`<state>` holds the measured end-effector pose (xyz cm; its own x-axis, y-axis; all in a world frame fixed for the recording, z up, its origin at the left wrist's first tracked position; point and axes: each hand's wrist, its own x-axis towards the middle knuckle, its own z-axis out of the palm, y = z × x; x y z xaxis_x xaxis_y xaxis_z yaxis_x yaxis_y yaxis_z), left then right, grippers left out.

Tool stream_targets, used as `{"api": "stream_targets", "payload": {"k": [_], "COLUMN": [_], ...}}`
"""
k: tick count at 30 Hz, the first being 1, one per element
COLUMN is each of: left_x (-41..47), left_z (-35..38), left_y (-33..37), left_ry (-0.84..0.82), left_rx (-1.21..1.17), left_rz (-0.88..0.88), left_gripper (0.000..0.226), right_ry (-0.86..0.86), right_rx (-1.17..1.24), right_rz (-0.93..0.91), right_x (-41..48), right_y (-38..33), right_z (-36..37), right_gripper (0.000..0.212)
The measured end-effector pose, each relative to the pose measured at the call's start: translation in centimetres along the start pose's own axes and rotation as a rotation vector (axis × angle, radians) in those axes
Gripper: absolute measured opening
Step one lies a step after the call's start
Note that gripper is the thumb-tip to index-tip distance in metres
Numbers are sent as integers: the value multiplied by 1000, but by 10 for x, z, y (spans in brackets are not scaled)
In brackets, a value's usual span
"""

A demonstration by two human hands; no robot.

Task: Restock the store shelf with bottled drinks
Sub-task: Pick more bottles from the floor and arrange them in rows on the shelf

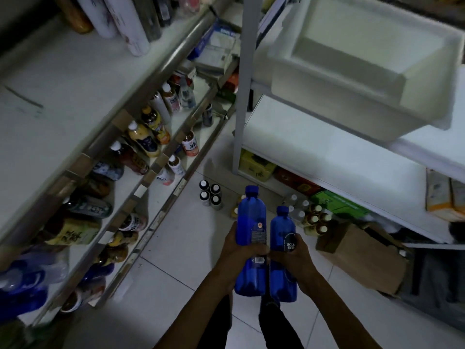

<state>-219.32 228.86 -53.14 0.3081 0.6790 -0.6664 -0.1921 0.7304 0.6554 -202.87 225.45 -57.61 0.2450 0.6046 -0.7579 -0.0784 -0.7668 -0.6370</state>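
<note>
Holding the left blue bottle (pixel 251 222) in the left hand (pixel 236 250) and the right blue bottle (pixel 279 230) in the right hand (pixel 299 258), each gripped round its middle, side by side, keep both upright and set them singly onto the shelf (pixel 141 191) left of the hands.

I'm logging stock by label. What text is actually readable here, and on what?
"BOLS" over "SOD", cut off at the edge: dark label on the right blue bottle, held by the right hand.
Small print and barcode on the left blue bottle, held by the left hand: too small to read.
Labels on the shelf bottles: blurred, unreadable.
</note>
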Motion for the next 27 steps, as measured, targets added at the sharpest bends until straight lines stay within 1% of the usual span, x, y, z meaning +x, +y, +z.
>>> {"api": "stream_targets", "payload": {"k": [2, 3, 5, 6, 8, 13, 14, 17, 20, 27], "left_x": [-10, -14, -22, -25, -32, -47, -51, -59, -66, -93], "left_z": [10, 15, 25, 30, 40, 63, 68, 80, 91, 118], "left_y": [15, 22, 36, 42, 55, 87, 93, 111, 133, 188], "left_ry": [-9, -12, -14, -14, -18, -39, -35, 1, 16, 179], "left_rx": [8, 13, 12, 22, 46, 76, 69, 62, 97, 57], "left_rz": [20, 29, 55, 70, 96, 157, 170, 196, 265, 432], "left_gripper": [71, 72, 78, 81, 81, 61, 60, 66, 64, 68], "right_ry": [-8, -14, -27, -38, -50, -92, -97, -105, -128, -184], "right_rx": [-5, -10, -9, 2, 16, 3, -12, -63, -96, -154], "right_rz": [-25, -38, -65, -80, -117, -229, -247, -305, -365, -542], "right_x": [-12, -19, -31, -37, -49, -69, -71, -75, -81, -107], "right_y": [-16, -25, -44, -54, -75, -122, -131, -160, -193, -265], "right_z": [-4, -6, -12, -16, -23, -43, -46, -52, -55, -56], "right_gripper": [71, 78, 91, 87, 69, 56, 55, 64, 64, 64]}}
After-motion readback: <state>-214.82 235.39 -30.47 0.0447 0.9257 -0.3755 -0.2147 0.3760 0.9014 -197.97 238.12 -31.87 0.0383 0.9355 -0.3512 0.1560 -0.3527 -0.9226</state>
